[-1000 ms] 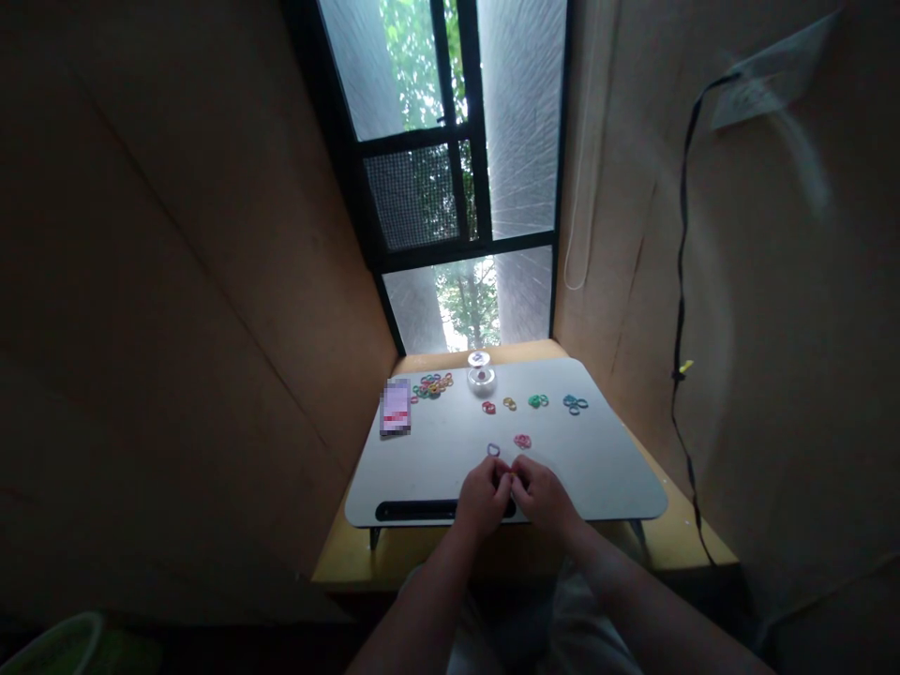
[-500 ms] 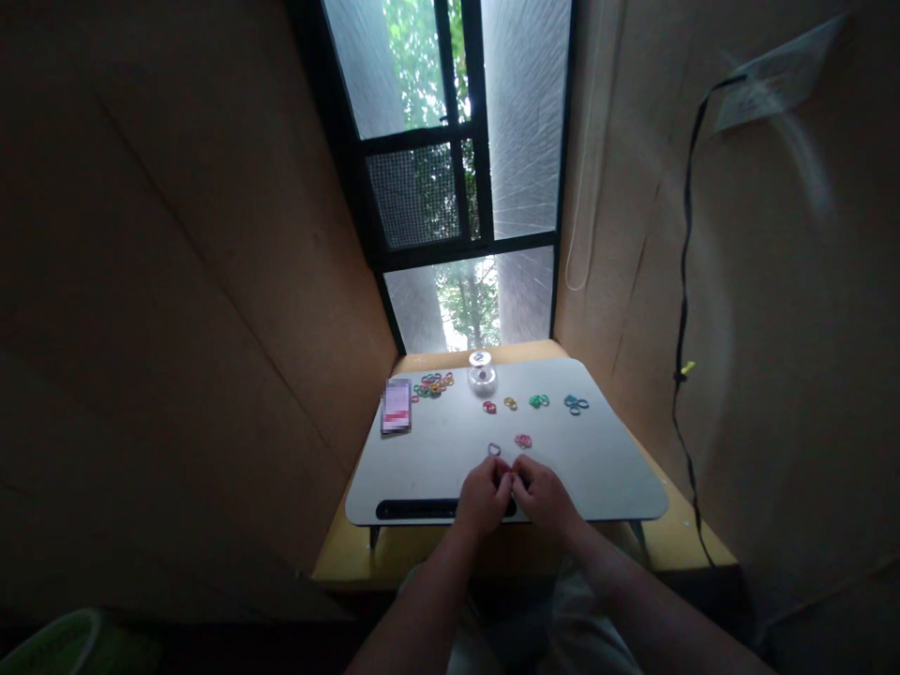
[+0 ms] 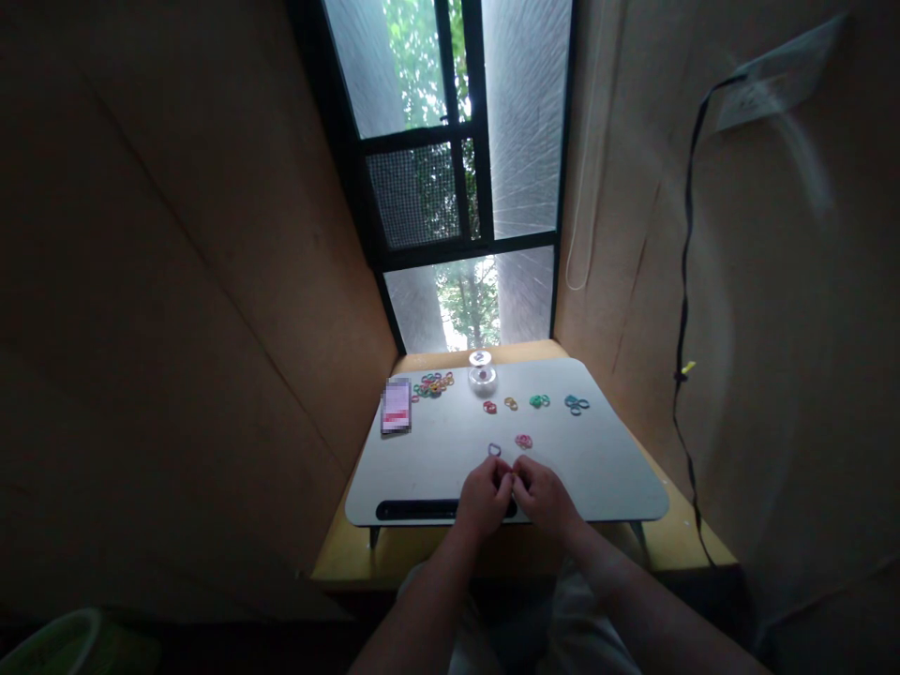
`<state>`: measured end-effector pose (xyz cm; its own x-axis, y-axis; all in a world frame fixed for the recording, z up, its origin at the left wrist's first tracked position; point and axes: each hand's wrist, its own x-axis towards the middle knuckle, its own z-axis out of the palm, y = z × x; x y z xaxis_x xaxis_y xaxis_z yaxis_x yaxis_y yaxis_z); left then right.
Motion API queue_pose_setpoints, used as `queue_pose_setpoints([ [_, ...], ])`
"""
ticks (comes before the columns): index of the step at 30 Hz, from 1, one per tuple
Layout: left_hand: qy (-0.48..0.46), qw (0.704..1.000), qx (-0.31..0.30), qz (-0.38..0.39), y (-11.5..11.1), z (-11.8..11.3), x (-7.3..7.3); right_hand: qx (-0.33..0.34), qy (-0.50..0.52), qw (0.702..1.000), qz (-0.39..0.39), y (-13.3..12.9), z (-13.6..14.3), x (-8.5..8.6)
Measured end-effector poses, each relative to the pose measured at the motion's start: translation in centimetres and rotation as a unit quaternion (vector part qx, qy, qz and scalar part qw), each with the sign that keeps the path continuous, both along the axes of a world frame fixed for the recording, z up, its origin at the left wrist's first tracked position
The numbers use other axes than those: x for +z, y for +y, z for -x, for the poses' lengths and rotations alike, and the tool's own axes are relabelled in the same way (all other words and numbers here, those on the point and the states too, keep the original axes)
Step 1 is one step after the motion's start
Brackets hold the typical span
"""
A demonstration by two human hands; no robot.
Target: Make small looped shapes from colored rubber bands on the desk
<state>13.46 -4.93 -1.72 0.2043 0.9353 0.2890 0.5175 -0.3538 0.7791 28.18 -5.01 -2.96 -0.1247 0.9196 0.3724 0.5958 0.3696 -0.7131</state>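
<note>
My left hand (image 3: pixel 487 487) and my right hand (image 3: pixel 540 489) meet fingertip to fingertip above the near part of the white lap table (image 3: pixel 605 469). Both are closed in a pinch. Whatever they hold is hidden behind the fingers, too small to make out. Just beyond my left fingers lies a single purple band (image 3: pixel 494 450), like a small hair tie. Beyond my right fingers is a little pile of pink bands (image 3: pixel 524 441). Farther back runs a row of red bands (image 3: pixel 489 407), yellow bands (image 3: pixel 510 403), green bands (image 3: pixel 539 401) and blue bands (image 3: pixel 576 405).
A mixed heap of coloured bands (image 3: pixel 434 384) lies at the back left, beside a phone (image 3: pixel 397 407). A clear round container (image 3: pixel 482 377) stands at the back edge. The table's black slot (image 3: pixel 414 509) is at the front left. Walls close in on both sides.
</note>
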Motion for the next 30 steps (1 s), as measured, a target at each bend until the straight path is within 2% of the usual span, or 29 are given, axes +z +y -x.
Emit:
queue_pose_setpoints([
  [30,0.004,1.0,0.005,-0.001,-0.42,-0.04,0.05,0.001,-0.004,1.0,0.001,-0.47,-0.02,0.11],
])
